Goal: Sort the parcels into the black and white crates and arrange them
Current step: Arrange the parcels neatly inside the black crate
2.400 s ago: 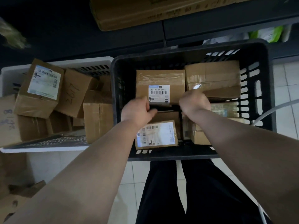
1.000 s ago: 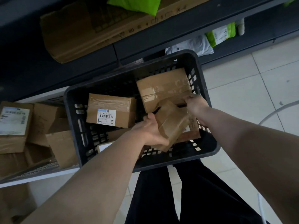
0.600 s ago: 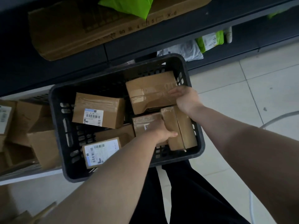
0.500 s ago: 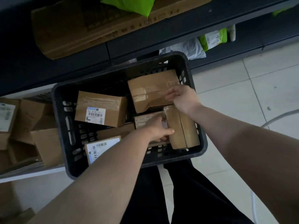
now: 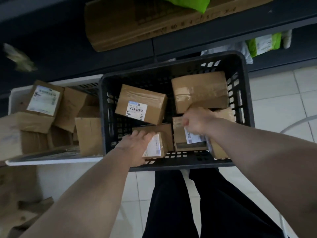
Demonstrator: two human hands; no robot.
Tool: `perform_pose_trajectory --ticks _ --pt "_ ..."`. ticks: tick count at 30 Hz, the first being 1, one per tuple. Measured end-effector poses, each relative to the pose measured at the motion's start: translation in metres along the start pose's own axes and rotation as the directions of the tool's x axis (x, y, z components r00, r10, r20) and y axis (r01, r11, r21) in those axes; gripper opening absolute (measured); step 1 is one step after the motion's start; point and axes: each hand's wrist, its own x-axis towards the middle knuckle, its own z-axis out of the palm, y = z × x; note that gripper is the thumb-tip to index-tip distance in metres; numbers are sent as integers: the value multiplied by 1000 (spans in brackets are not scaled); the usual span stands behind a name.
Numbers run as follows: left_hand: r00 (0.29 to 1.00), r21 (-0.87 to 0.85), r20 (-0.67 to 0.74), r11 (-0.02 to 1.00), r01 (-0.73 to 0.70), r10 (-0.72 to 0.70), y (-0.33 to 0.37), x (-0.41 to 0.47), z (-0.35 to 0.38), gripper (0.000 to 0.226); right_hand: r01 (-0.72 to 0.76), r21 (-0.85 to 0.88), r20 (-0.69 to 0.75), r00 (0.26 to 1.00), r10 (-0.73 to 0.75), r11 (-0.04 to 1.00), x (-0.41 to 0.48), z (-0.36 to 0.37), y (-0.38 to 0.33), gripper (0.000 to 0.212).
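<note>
Both crates are already loaded, so I'd judge you're well into the arranging part. Your left hand (image 5: pixel 135 148) lies flat with straight fingers on the small labelled parcel (image 5: pixel 155 146) at the near wall of the black crate (image 5: pixel 244 100). Your right hand (image 5: pixel 197 121) is curled over the white-label parcel (image 5: pixel 188 141) just to the right of that one. It's blurred, so I can't tell if it really grips.

Beyond your left fingers the barcode parcel (image 5: pixel 140 103) sits skewed. Beyond your right hand the taped parcel (image 5: pixel 199 91) lies flat. The white crate (image 5: pixel 51 162), left of your left hand, holds jumbled parcels (image 5: pixel 42 100).

Likely left to do: square the near row, straighten the skewed parcel and tidy the white crate. The floor cardboard (image 5: pixel 25 213) by your left forearm is too blurred to call unsorted.
</note>
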Motion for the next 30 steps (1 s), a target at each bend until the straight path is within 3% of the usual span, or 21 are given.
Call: perform_pose_trajectory --ticks 1,3,9,14,18,22,24,27,29,30 --pt "1000 44 10 999 25 -25 1 3 7 113 -69 -131 -3 998 69 989 -1 4 2 20" --pt "998 78 -12 995 69 -68 7 8 14 120 -186 -191 -65 982 176 964 -6 8 6 20" --pt "999 94 -26 995 38 -36 13 19 12 130 -80 286 -253 955 155 955 -16 1 7 33" --pt "992 63 -30 991 -117 119 1 22 12 127 -65 407 -308 929 204 911 -20 7 8 32" --pt "995 50 -50 995 -83 86 1 23 10 116 -47 418 -302 935 188 907 -20 26 10 33" --pt "957 71 -209 979 -190 201 16 13 -8 115 -6 482 -384 897 217 876 -26 26 13 33" --pt "935 -7 -299 979 -202 191 33 5 -28 114 17 512 -463 848 259 859 -33 18 18 33" --pt "924 -226 -381 970 -85 -8 68 14 -54 114 10 526 -517 798 310 850 -39 8 32 33" --pt "940 -506 -296 863 -3 -170 90 32 -62 118 24 536 -549 769 327 844 -42 3 43 35" --pt "952 -659 -224 752 12 -211 101 39 -63 121 34 537 -565 756 330 843 -45 0 49 35"
